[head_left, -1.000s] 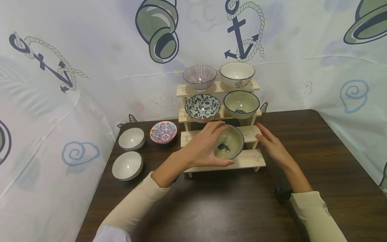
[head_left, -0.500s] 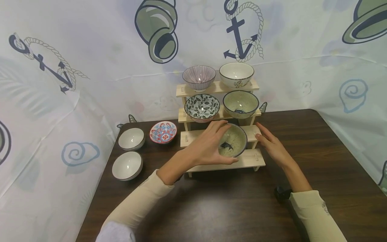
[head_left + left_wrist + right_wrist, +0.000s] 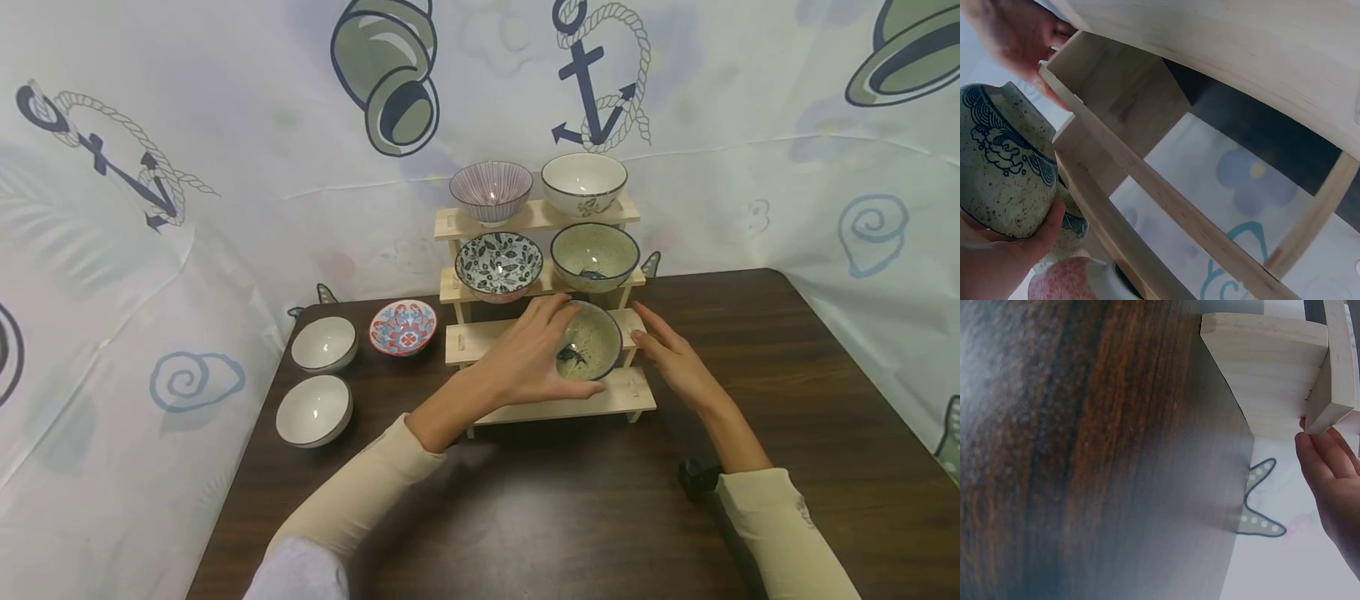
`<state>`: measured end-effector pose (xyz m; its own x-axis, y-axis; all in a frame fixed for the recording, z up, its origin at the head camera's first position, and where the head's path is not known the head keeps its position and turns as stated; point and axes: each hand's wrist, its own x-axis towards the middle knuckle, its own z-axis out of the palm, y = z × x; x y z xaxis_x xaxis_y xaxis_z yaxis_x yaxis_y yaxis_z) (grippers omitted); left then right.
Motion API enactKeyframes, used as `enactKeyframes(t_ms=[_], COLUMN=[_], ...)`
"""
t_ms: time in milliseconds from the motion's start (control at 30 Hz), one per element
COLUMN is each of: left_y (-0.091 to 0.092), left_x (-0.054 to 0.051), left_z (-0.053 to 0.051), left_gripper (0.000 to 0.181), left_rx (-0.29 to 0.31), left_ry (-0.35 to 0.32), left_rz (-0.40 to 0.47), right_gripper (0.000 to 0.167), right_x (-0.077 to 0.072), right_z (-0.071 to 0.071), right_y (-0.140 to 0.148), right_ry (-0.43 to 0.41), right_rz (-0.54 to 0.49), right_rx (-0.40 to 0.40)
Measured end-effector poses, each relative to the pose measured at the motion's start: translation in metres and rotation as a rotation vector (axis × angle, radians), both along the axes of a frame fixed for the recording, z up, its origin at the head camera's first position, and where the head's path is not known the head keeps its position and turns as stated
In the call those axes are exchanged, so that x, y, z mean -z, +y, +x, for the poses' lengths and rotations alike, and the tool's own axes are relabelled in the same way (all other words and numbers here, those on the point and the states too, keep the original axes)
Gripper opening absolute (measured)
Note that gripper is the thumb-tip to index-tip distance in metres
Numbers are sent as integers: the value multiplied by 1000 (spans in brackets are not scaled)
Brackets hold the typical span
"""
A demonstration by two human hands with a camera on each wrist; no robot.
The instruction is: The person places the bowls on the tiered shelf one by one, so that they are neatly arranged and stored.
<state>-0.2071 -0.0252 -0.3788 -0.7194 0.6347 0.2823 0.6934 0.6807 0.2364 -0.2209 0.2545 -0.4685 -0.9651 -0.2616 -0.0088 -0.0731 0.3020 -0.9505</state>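
My left hand (image 3: 525,354) grips a speckled green bowl (image 3: 596,342) by its rim, fingers at the far side and thumb at the near side. The bowl is tilted toward me, in front of the second-lowest step of a wooden tiered stand (image 3: 480,337). In the left wrist view, blue wave patterns mark the outside of this bowl (image 3: 1004,162). With thumb and fingers, my right hand (image 3: 678,362) holds the right end of that step; in the right wrist view its fingers (image 3: 1319,456) touch the board's end.
On the upper steps stand a striped bowl (image 3: 491,192), a white bowl (image 3: 585,183), a black-and-white leaf bowl (image 3: 498,265) and another green bowl (image 3: 596,254). Left of the stand, two white bowls (image 3: 315,411) and a red-blue bowl (image 3: 402,327) rest on the dark table (image 3: 540,500).
My left hand has carried the green bowl right and slightly farther back over the stand's lower steps. My right hand has stayed at the stand's right end.
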Motion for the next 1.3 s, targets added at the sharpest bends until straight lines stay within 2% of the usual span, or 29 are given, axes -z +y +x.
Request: enactKeyframes(t_ms=[133, 367, 667, 1033, 1300], left_y=[5, 13, 24, 36, 44], left_x=[2, 8, 10, 12, 13], left_z=[-3, -5, -7, -9, -10], left_gripper=[107, 102, 93, 86, 87], left_rx=[-16, -41, -93, -158, -209], left_ry=[4, 86, 138, 159, 143], left_rz=[-9, 17, 49, 46, 56], right_gripper=[67, 67, 67, 67, 68], right_x=[0, -1, 0, 1, 3], right_z=[-1, 0, 0, 0, -2], right_y=[0, 1, 0, 0, 0], right_ry=[-9, -9, 5, 14, 14], right_rz=[4, -2, 1, -29, -35], right_rx=[1, 3, 6, 6, 8])
